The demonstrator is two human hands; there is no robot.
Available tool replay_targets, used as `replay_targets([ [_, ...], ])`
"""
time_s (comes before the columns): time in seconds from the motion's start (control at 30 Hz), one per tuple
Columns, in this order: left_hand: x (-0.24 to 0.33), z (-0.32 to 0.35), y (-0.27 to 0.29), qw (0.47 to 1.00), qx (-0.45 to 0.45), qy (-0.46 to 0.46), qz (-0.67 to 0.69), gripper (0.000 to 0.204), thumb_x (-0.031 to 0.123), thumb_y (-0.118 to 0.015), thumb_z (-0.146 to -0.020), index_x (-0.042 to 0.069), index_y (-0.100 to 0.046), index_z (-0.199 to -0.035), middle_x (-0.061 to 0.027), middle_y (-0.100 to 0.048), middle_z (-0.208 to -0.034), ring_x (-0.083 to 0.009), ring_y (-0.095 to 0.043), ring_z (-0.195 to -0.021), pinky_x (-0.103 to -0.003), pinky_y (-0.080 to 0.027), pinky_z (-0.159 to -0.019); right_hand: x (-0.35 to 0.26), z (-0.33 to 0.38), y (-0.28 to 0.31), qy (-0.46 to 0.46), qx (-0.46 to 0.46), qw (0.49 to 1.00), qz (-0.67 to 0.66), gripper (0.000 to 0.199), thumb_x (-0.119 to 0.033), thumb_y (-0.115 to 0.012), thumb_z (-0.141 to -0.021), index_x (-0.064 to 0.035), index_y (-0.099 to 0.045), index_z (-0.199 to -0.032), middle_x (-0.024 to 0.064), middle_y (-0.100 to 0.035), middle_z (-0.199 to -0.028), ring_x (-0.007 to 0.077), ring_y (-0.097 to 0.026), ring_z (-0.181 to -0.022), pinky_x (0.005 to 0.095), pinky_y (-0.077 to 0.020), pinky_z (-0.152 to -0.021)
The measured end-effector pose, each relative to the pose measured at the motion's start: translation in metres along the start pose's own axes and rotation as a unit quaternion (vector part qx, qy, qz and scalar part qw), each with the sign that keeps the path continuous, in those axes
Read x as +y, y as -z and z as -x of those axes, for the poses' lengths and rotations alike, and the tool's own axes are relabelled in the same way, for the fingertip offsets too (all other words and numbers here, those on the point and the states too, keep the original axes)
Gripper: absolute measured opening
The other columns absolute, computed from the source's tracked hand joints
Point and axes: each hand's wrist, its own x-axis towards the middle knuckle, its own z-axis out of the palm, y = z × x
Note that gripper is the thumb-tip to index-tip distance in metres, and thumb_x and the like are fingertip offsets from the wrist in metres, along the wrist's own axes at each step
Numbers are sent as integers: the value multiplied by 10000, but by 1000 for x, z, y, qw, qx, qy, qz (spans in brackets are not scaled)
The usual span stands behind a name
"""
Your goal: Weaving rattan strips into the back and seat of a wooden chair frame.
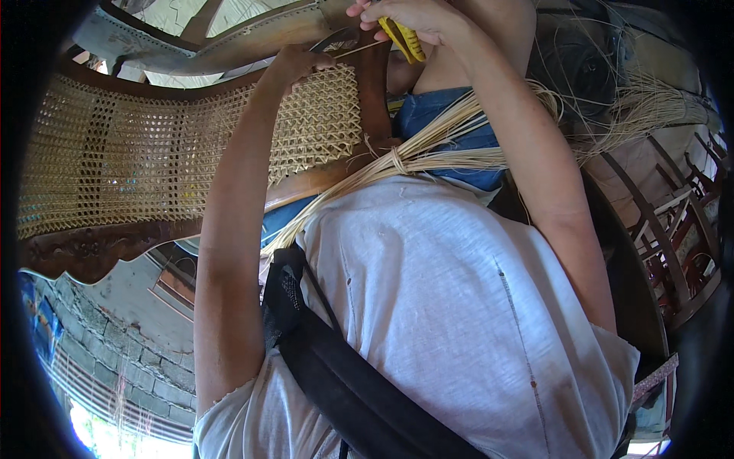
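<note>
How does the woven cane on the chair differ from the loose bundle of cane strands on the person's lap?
The woven cane panel is stretched flat in the wooden chair frame, forming an open lattice. The loose cane bundle is unwoven, tied at one point, its long strands fanning out. Both are pale straw-coloured.

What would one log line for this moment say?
left hand: fingers on woven cane panel near its top edge | right hand: grip shut on yellow tool | bundle of cane strands: across lap

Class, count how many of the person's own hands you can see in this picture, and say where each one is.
2. The left hand rests on the woven cane panel near its top corner. The right hand, at the top edge, grips a yellow tool.
</note>
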Motion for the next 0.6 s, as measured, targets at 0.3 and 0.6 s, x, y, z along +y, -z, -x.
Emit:
replay_targets([
  [0.3, 3, -3, -1, 999, -13, 39, -9, 139, 188, -705, -803, 66, -734, -862, 28, -426, -557, -70, -284, -427, -248, -186, -401, -6, 1, -1, -11, -5, 1000, 26, 80, -14, -552, -869, -31, -513, -937, 123, -606, -1041, 181, -589, -820, 315, -524, -651],
  [0.6, 6, -8, 4, 997, -34, 61, 27, 251, 216, -789, -678, 36, -614, -667, -19, -426, -556, -96, -313, -415, -284, -208, -388, 2, -3, 0, -23, 10, 1000, 7, 73, -37, -565, -876, -37, -530, -941, 110, -616, -1028, 181, -590, -822, 319, -526, -654],
])
